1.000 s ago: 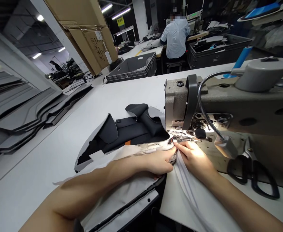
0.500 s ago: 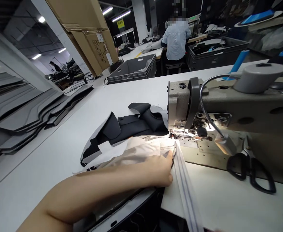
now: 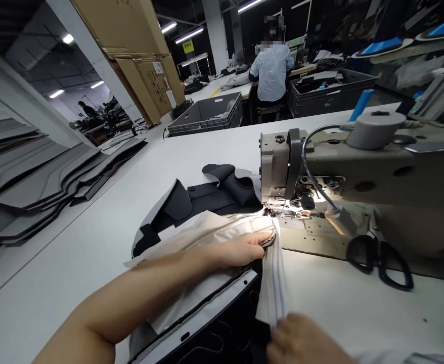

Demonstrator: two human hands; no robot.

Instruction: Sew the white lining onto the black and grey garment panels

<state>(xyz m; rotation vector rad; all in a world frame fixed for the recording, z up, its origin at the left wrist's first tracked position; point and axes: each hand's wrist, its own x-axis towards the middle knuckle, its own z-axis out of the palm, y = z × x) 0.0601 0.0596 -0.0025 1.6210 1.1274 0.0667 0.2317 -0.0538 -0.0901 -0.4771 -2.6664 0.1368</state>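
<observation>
My left hand (image 3: 245,248) lies on the layered white and black fabric piece (image 3: 207,227), its fingers closed on the fabric's edge just in front of the sewing machine's (image 3: 358,172) needle area. My right hand (image 3: 305,341) is low at the bottom edge of the view, pinching the near end of the white strip (image 3: 273,283) that runs from the needle toward me. The black part of the piece spreads out behind and to the left of the machine head.
Black-handled scissors (image 3: 381,255) lie on the machine bed at right. Stacks of grey cut panels (image 3: 47,177) fill the left side of the white table (image 3: 93,242). A grey crate (image 3: 210,114), cardboard boxes (image 3: 142,55) and a seated person (image 3: 271,71) are at the back.
My right hand left the needle area, went out of view, and now shows at the bottom, gripping the strip's near end. My left hand stays on the fabric edge.
</observation>
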